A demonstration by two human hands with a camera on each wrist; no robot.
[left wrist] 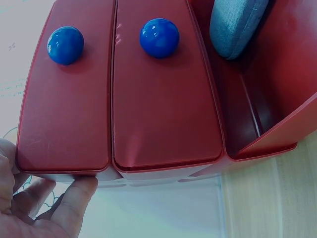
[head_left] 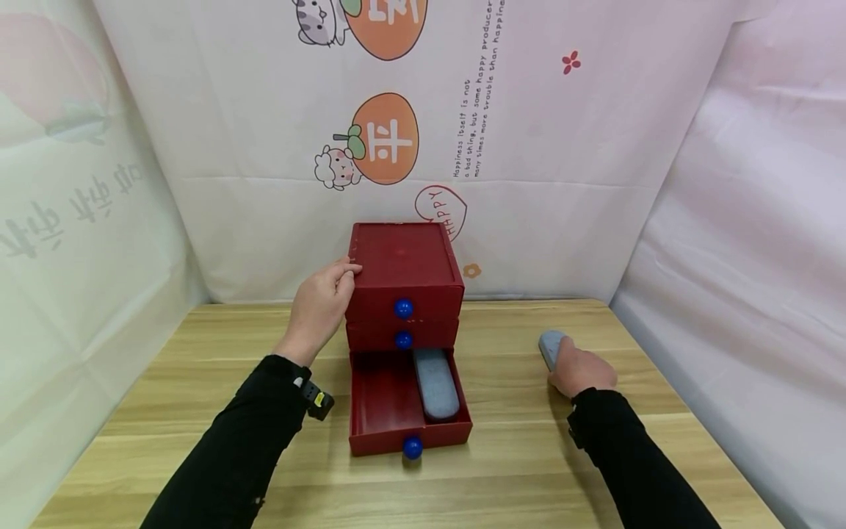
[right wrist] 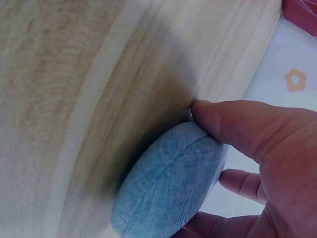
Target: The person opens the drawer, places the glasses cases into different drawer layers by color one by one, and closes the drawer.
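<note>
A red drawer cabinet point(head_left: 405, 253) with round blue knobs stands at the table's back, its bottom drawer point(head_left: 383, 397) pulled out. My left hand point(head_left: 320, 305) holds the cabinet's upper left edge, fingertips over the top; in the left wrist view its fingers point(left wrist: 74, 203) touch the cabinet's side. A blue-grey fabric glasses case point(head_left: 438, 386) lies lengthwise along the drawer's right wall. To the right of the cabinet, my right hand point(head_left: 581, 369) grips a second, similar glasses case point(right wrist: 166, 183), thumb on one side and fingers on the other, low over the table.
The wood-grain table point(head_left: 264, 470) extends around the cabinet. A white printed cloth point(head_left: 264, 147) hangs behind it, with more cloth along the left and right sides. The upper two drawers point(left wrist: 166, 99) are closed.
</note>
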